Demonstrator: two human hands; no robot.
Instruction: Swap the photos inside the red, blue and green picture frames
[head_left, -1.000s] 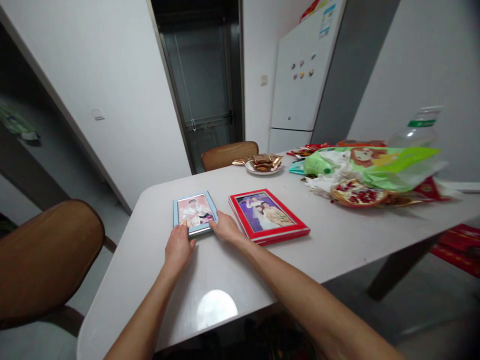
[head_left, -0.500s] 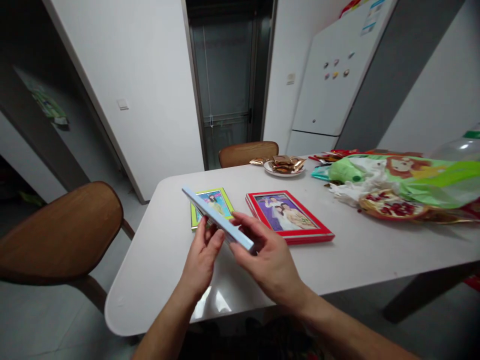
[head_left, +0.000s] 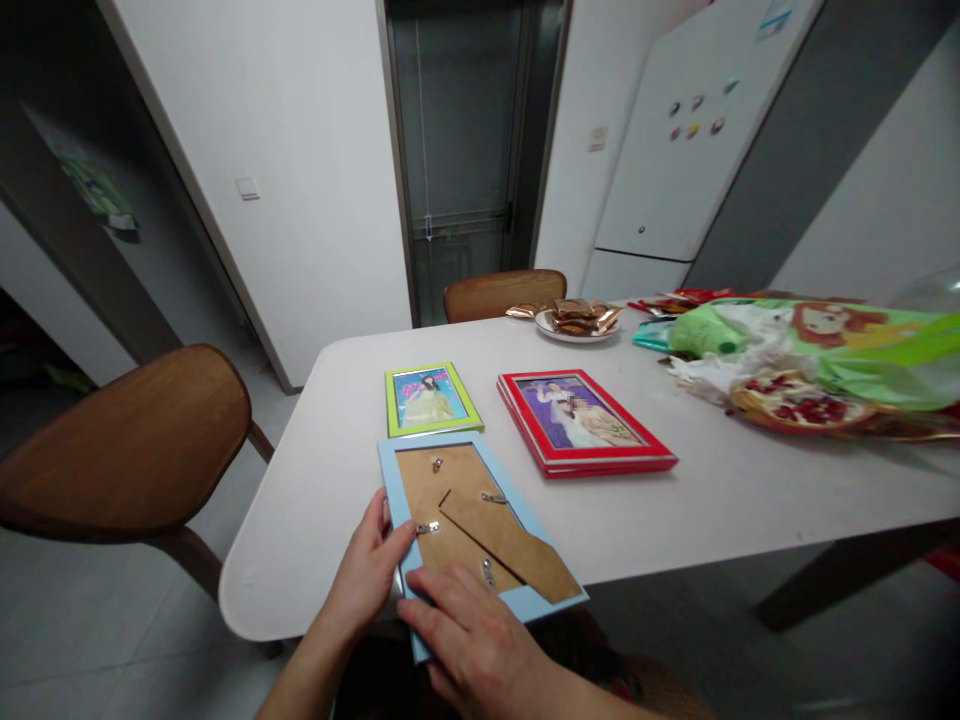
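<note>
White table [head_left: 675, 510] fills the middle of the view, with a white fridge [head_left: 675, 130] behind it and a wooden chair [head_left: 112, 440] at its left side. At the far right of the table lies a green plastic bag [head_left: 847, 335], with a cut pomegranate [head_left: 795, 400] against its near edge. A plate of snacks [head_left: 577, 320] sits at the far end. Nearer lie a red frame [head_left: 652, 455] and a smaller green frame [head_left: 431, 400], both face up and just apart.

A blue frame [head_left: 480, 520] is held face down at the near table edge, tilted, its brown backing up and its lower corner past the edge. The left hand [head_left: 365, 575] grips its left side, thumb on top. The right hand [head_left: 472, 625] holds its lower part, fingers spread across the backing, beside a small metal clip [head_left: 489, 573].
</note>
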